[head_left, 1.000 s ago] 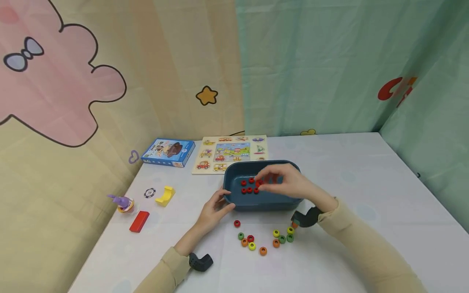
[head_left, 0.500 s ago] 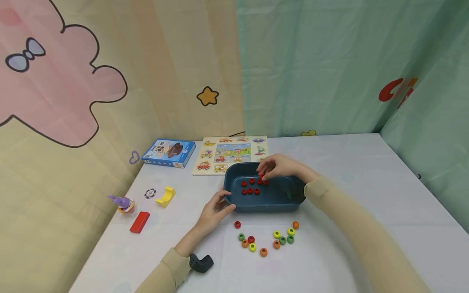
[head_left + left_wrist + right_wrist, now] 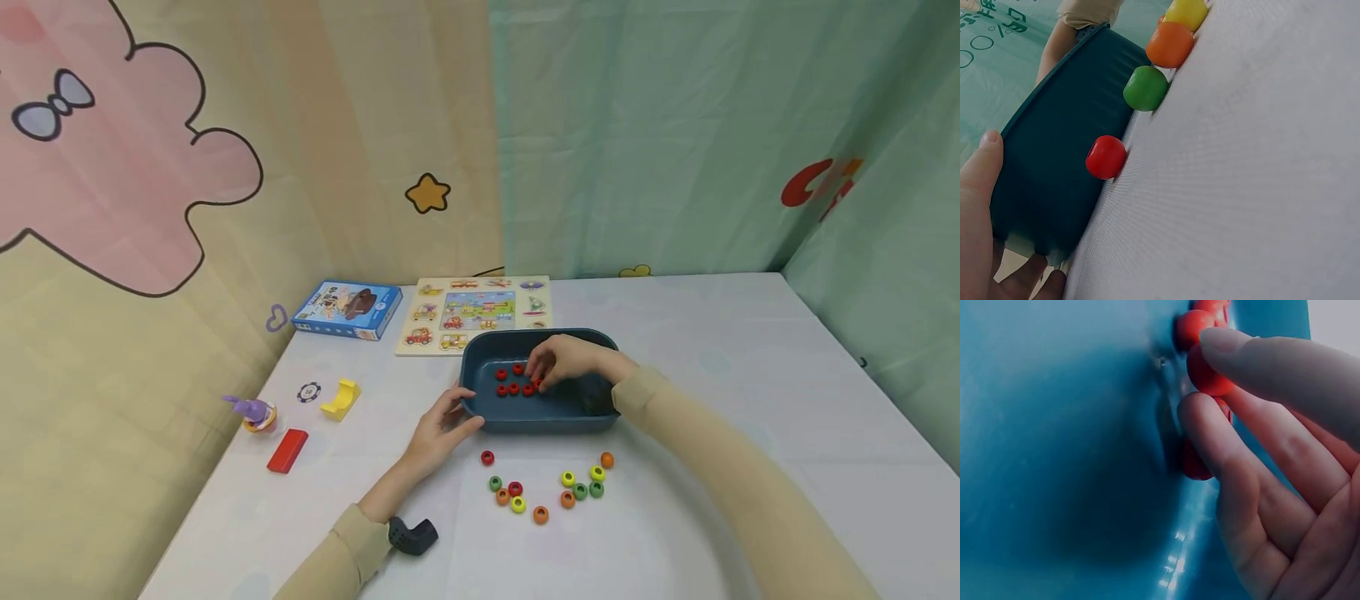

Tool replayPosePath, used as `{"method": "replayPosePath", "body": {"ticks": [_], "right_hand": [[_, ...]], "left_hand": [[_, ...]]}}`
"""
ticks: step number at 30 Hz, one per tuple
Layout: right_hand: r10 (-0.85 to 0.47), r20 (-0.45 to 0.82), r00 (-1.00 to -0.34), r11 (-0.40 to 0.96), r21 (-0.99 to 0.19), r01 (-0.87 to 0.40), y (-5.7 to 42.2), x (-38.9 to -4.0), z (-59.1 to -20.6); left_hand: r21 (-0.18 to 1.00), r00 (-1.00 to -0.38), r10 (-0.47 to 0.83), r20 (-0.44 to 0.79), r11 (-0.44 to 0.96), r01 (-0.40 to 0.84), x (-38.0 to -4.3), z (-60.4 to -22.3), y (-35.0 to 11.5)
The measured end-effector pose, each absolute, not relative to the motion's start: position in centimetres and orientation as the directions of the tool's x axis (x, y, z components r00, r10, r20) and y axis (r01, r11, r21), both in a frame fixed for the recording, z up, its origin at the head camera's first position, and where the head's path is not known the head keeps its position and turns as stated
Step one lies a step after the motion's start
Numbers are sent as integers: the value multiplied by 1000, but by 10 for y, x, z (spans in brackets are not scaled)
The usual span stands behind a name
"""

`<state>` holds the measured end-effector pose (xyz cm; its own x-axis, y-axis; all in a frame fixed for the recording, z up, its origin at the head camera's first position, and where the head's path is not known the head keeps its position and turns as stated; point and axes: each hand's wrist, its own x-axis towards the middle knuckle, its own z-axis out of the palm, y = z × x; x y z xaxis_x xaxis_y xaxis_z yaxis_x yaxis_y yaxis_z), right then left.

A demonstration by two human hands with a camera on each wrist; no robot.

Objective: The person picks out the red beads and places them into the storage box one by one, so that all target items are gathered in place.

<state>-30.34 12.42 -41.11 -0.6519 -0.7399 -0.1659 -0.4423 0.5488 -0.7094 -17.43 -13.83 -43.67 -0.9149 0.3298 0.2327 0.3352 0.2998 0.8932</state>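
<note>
A dark blue tray (image 3: 547, 426) with rounded corners stands mid-table. My left hand (image 3: 435, 432) grips its left end, thumb on the near side; in the left wrist view the fingers reach round the tray wall (image 3: 1054, 137). Inside the tray, my right hand (image 3: 570, 358) is low over the floor. Between its thumb and a finger it pinches a red bead (image 3: 1205, 374), close beside other red beads (image 3: 1192, 328). Several red beads (image 3: 513, 389) sit left of that hand in rough rows; the hand hides part of the group.
On the table before the tray lie loose beads: red (image 3: 487, 457), green (image 3: 581, 492), orange (image 3: 541, 515) and yellow (image 3: 567, 478). Leftward are a red block (image 3: 288, 451), yellow piece (image 3: 341, 400), purple figure (image 3: 255, 412) and chip (image 3: 308, 392). Behind lie a blue box (image 3: 347, 309) and puzzle board (image 3: 408, 347).
My right hand first shifts toward the tray's back, then comes down and nearer to the front rows of red beads. My left hand keeps its hold on the tray.
</note>
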Motion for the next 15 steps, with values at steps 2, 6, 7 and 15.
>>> {"method": "replayPosePath", "body": {"ticks": [2, 6, 7, 15], "right_hand": [[-740, -170, -650, 559, -693, -455, 124, -303, -411], [-742, -176, -647, 574, -665, -478, 123, -303, -411], [-742, -175, -647, 575, -663, -480, 123, -304, -411], [-729, -65, -681, 535, -675, -508, 127, -297, -385]], "left_hand": [[891, -914, 330, 237, 300, 340, -175, -436, -138], [890, -913, 329, 240, 301, 342, -175, -436, -138], [891, -913, 328, 242, 298, 343, -175, -436, -138], [889, -917, 322, 236, 310, 337, -175, -438, -138]]}}
